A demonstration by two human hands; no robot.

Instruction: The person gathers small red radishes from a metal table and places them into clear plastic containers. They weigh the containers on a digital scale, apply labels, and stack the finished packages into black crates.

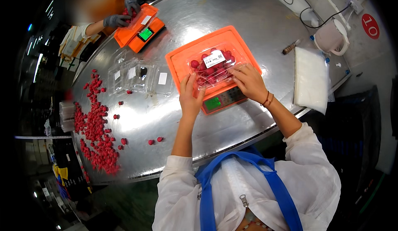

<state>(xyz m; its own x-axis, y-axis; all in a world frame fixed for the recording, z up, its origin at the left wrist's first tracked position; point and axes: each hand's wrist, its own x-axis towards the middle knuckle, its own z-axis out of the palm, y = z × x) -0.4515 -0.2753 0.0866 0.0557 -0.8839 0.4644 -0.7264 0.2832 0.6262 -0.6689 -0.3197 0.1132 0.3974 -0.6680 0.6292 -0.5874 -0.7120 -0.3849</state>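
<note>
A clear plastic clamshell box (214, 69) of red radishes rests in the orange pan (183, 57) of a digital scale (222, 102). Its lid carries a white printed label (214, 59). At the box's near left corner, my left hand (190, 99) grips the rim between thumb and fingers. My right hand (248, 81) has its fingertips and thumb on the near right rim. The lid lies over the radishes; whether its edge is fastened I cannot tell. The scale's green display is lit below the pan.
Loose radishes (99, 128) spread along the table's left end. Several labelled plastic boxes (141, 77) lie left of the scale. A gloved co-worker (116, 21) handles radishes at another orange scale (141, 33). To the right are a knife (291, 47), plastic bags (311, 78) and a jug (331, 36).
</note>
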